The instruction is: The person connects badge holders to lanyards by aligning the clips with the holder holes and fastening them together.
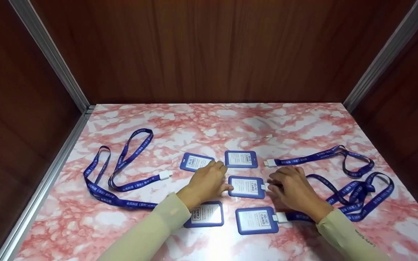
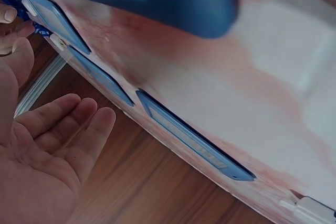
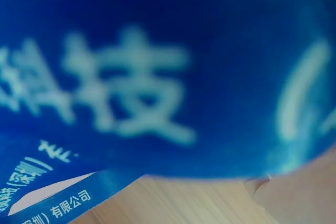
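A blue-framed ID card holder (image 1: pixel 245 187) lies flat between the hands. At its right end, my right hand (image 1: pixel 292 188) pinches the white clip (image 1: pixel 266 186) of a blue lanyard (image 1: pixel 356 192). My left hand (image 1: pixel 207 181) is at the holder's left side, thumb beside its edge; the left wrist view shows that hand's (image 2: pixel 58 150) fingers loosely extended and bare. Close-up blue strap (image 3: pixel 157 77) with white lettering fills most of the right wrist view. Below the right hand, another card holder (image 1: pixel 256 220) is joined to a white lanyard clip (image 1: pixel 281 217).
Two card holders, upper left (image 1: pixel 194 161) and upper right (image 1: pixel 241 159), lie apart from lanyards with white clips (image 1: pixel 165 175). Another holder (image 1: pixel 209 214) is partly under the left forearm. A lanyard (image 1: pixel 310 156) stretches right. Wooden walls (image 1: pixel 209 50) enclose the red-and-white table (image 1: pixel 209 116).
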`<state>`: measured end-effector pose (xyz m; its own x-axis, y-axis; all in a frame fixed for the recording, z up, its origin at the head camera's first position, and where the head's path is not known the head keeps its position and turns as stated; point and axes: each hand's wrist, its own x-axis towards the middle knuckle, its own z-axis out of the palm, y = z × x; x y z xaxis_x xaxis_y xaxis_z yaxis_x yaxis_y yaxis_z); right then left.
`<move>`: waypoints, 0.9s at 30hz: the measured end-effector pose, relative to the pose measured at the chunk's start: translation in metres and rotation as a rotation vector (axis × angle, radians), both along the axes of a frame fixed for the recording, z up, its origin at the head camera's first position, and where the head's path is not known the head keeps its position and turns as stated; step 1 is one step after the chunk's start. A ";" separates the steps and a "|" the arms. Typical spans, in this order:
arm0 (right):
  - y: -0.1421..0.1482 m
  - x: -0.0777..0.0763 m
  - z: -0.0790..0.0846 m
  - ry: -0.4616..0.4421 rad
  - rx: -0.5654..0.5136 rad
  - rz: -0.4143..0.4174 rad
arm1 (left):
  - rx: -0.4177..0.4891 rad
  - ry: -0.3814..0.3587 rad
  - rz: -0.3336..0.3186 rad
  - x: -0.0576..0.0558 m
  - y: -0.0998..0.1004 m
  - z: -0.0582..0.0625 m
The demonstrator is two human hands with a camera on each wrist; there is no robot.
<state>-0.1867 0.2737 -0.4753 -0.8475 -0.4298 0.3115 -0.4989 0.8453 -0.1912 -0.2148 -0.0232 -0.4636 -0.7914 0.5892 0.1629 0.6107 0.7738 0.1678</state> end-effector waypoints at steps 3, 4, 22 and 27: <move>0.001 -0.001 0.000 0.006 0.000 -0.011 | 0.017 0.001 0.000 0.001 -0.004 -0.001; 0.001 -0.001 0.000 0.006 0.000 -0.014 | 0.023 0.004 -0.003 0.002 -0.005 -0.002; 0.008 -0.013 0.010 -0.055 0.011 -0.082 | 0.073 0.054 -0.052 0.013 -0.018 -0.006; 0.012 -0.016 0.012 -0.091 0.034 -0.099 | 0.079 0.064 -0.054 0.015 -0.021 -0.007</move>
